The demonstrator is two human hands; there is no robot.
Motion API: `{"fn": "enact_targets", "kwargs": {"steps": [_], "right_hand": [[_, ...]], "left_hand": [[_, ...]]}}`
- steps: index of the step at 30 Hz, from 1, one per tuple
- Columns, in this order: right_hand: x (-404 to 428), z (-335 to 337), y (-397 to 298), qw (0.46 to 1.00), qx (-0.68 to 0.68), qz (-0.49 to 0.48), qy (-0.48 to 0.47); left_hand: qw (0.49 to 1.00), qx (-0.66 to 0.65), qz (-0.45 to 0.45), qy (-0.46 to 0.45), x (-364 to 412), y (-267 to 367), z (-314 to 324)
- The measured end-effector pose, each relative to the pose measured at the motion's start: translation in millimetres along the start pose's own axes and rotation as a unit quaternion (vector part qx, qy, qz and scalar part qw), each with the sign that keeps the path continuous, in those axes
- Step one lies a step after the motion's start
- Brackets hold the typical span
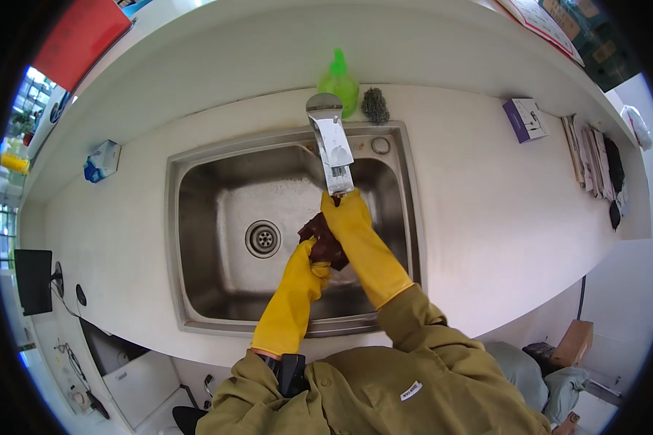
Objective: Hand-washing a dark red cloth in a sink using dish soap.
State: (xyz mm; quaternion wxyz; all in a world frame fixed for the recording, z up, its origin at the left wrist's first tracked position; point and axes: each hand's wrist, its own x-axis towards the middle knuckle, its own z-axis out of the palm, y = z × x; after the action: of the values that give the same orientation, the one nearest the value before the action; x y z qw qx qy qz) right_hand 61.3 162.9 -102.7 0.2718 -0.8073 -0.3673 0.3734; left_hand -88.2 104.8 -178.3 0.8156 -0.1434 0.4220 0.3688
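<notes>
Yellow rubber gloves cover both of my hands over a stainless steel sink. My left hand grips the lower part of a wet-looking dark brown cloth. Higher up, my right hand is closed on the same cloth, right beneath the spout of a chrome faucet. A bit of dark brown shows at the top of the right fist, close under the spout. Both gloves hide much of the cloth. Left of the hands lies the round drain in the sink's floor.
Behind the faucet stand a green pump bottle and a steel wool scourer. A purple-and-white box and a stack of folded papers or cloths sit at right. Far left on the white counter is a blue-and-white box.
</notes>
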Motion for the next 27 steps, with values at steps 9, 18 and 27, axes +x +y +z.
{"fn": "enact_targets", "kwargs": {"steps": [9,18,27], "right_hand": [[-32,-92,-25,0.88,0.023,-0.455,0.132],[-4,-63,-76,0.886,0.069,-0.456,0.035],[6,-63,-63,0.898,0.122,-0.421,-0.033]], "left_hand": [[0.916,0.271,0.246,-0.164,-44,30,42],[0.853,0.327,0.392,-0.11,-5,25,28],[0.747,0.452,0.47,-0.128,-33,1,56]]}}
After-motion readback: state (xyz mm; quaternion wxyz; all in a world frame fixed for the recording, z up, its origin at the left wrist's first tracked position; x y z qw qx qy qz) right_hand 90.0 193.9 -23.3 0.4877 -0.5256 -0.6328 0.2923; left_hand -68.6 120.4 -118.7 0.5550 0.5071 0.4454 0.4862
